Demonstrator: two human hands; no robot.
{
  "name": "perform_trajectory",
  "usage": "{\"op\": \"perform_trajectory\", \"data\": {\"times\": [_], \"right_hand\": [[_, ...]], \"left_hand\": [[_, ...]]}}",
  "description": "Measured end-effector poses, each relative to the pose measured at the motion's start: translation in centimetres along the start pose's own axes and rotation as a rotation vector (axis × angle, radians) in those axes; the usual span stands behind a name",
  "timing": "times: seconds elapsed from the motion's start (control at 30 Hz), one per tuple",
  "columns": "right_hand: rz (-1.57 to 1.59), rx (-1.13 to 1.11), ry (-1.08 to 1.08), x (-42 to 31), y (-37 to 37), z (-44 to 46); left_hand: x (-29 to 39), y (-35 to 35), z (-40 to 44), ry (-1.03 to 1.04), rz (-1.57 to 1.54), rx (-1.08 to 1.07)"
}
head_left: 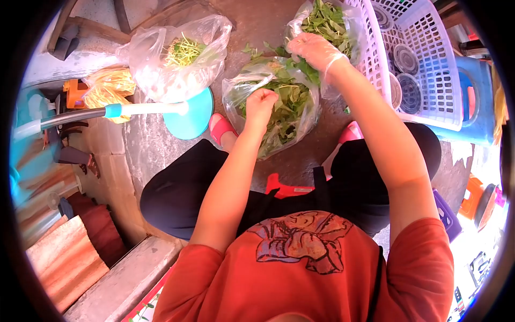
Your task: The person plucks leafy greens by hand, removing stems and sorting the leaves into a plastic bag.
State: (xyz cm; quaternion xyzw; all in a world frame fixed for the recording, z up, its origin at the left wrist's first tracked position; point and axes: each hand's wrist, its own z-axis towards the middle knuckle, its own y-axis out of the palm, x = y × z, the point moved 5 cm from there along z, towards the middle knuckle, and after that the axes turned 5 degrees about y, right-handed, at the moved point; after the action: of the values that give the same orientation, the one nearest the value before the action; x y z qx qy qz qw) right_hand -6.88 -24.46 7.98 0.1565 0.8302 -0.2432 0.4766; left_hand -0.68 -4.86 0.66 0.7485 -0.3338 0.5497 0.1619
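Observation:
My left hand (261,107) is closed at the left part of an open plastic bag (230,99) of leafy greens (292,107); what its fingers pinch is too small to make out. My right hand (316,51), in a clear thin glove, has its fingers bent together beside a second bag of greens (326,21) at the top. Leaves show just below this hand, but whether it grips them is unclear. A third plastic bag (147,67), at the upper left, holds thin pale green stems (184,51).
A white perforated basket (429,43) with round items stands at the upper right beside a blue plastic stool (477,102). A turquoise disc (189,121) on a pole is at the left, near a yellow bag (110,88). Under me is a red stool (287,189).

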Motion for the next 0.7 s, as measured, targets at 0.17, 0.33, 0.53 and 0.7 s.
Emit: {"op": "perform_trajectory", "data": {"times": [0.17, 0.33, 0.53, 0.7], "right_hand": [[0.065, -0.005, 0.017, -0.9, -0.5, -0.2], [0.104, -0.235, 0.028, -1.2, 1.5, -0.5], [0.155, -0.279, 0.22, -1.4, 3.8, -3.6], [0.083, -0.606, 0.033, -1.7, 4.7, -3.8]], "left_hand": [[6.6, -1.1, -1.6, 0.069, -0.361, -0.065], [10.5, -2.0, -3.1, 0.257, -0.497, 0.019], [11.2, -1.5, -3.8, 0.314, -0.57, -0.038], [10.8, -2.6, -2.8, 0.297, -0.686, -0.048]]}}
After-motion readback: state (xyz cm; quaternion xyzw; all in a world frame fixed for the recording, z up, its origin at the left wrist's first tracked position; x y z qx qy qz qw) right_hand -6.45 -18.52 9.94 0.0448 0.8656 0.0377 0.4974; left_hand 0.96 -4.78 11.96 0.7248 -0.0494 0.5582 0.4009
